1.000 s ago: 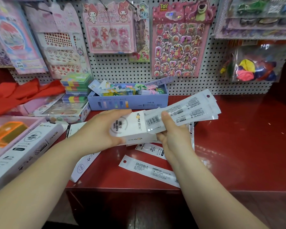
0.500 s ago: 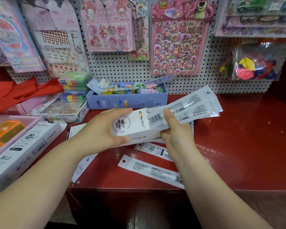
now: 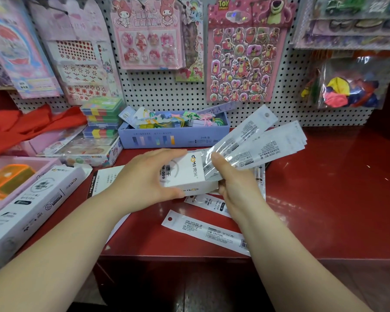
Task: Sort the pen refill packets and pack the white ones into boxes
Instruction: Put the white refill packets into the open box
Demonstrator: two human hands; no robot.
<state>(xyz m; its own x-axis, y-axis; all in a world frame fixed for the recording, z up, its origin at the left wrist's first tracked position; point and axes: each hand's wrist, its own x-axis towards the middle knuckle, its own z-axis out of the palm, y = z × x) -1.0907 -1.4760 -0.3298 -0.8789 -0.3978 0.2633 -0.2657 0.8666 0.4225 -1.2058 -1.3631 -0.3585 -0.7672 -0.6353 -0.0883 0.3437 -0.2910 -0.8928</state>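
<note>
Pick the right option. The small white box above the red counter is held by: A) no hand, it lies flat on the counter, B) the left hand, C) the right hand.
B: the left hand grips the white box, while the right hand pinches the packets at its open end.

A white box (image 3: pixel 185 174), open end facing right, sits in the left hand (image 3: pixel 149 176). White refill packets (image 3: pixel 257 143) fan up-right from the right hand (image 3: pixel 236 188), lower ends at the box's mouth. A loose packet (image 3: pixel 203 230) lies flat under that wrist.
</note>
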